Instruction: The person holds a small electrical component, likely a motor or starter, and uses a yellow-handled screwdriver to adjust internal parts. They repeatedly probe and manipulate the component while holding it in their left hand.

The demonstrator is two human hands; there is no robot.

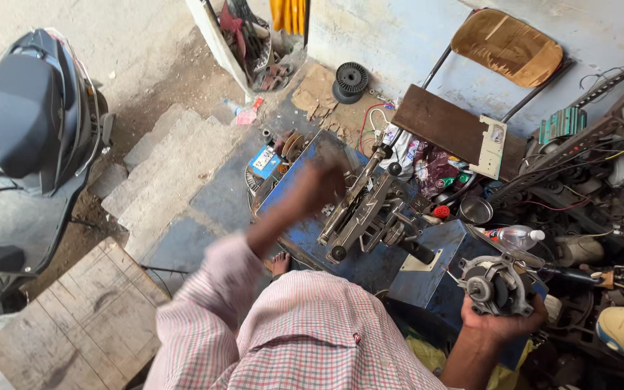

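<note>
Two bare hands are at work over a blue metal bench (370, 267). At about four o'clock in the head view, the right hand (503, 321) is clamped from beneath around a small electric motor (496, 285), its grey housing and shaft end facing up, lifted clear of the bench's right corner. At about eleven o'clock from the motor, the left hand (319, 188) is blurred beside the upper end of a hand-cranked winding machine (370, 209) mounted on the bench; whether its fingers are together or apart cannot be told, nor whether it touches the machine.

Judging by this, the motor looks assembled and off the machine, so any work on it at the bench seems not yet begun.

At two o'clock, a folding chair (471, 123) stands against the wall; at nine o'clock, a parked scooter (30, 123); at three o'clock, a clear plastic bottle (514, 237).
</note>
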